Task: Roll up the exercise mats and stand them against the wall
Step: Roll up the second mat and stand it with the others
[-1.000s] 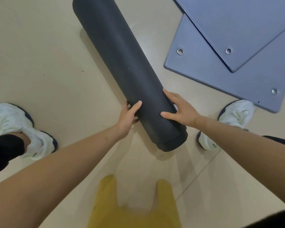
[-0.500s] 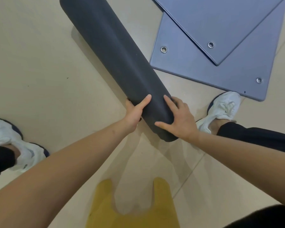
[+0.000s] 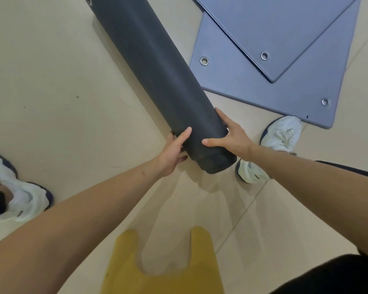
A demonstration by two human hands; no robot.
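Note:
A dark grey rolled-up mat [image 3: 157, 68] runs diagonally from the top centre down to the middle of the view, above the beige floor. My left hand [image 3: 173, 151] grips its near end from the left, thumb on top and fingers curled underneath. My right hand [image 3: 232, 136] holds the same end from the right, thumb across the top, fingers along the far side. The roll's far end leaves the frame at the top. Two blue-grey flat mats [image 3: 285, 39] with metal eyelets lie overlapped on the floor at the upper right.
My right white shoe [image 3: 283, 134] stands by the corner of the lower flat mat [image 3: 253, 90]. My left white shoe [image 3: 19, 198] is at the far left. A yellow garment edge [image 3: 164, 272] fills the bottom centre. Open beige floor spreads to the left.
The near end of the roll has shifted slightly right and toward me. Both hands keep their grip, and my right foot has stepped so more of the shoe shows.

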